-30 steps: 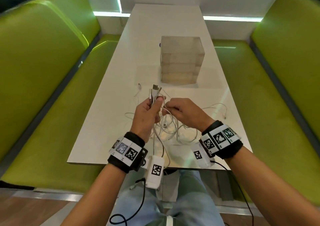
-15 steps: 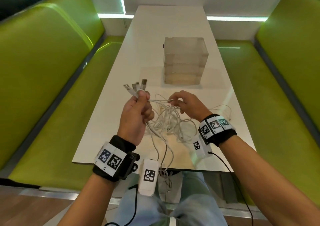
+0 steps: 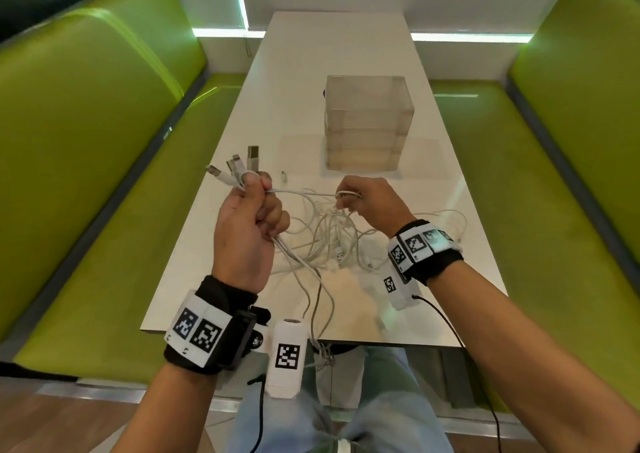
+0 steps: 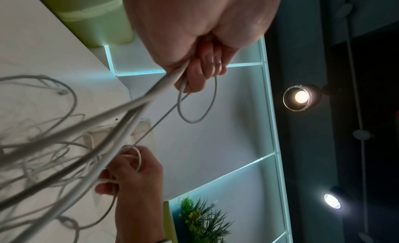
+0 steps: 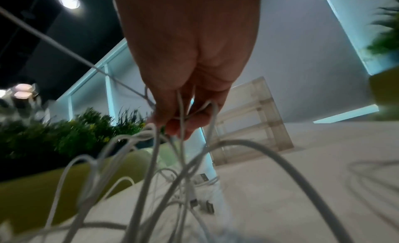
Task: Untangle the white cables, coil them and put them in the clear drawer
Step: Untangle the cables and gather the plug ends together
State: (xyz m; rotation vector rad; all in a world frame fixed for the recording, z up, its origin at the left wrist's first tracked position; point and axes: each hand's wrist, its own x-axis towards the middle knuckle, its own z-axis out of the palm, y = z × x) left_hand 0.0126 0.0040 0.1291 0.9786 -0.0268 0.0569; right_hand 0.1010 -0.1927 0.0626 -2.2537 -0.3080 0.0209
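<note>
While hands [image 3: 247,225] hold cables [image 3: 322,241], drawers [image 3: 365,123] stand beyond.

Left hand [image 3: 247,224] raised, fisted, fingers clamped tight; right hand [image 3: 372,199] lower, fingers pinching.

We are in a booth nook of the kind found in an office lounge or café. A long white counter [image 3: 304,71] runs down the middle of the frame, with a green padded bench [image 3: 86,147] along the left edge and a second bench [image 3: 571,140] along the right. White wall panels [image 4: 207,144] edged with cool light strips, ceiling spotlights [image 4: 301,96] and leafy plants [image 5: 71,135] point to a fitted commercial interior.
</note>
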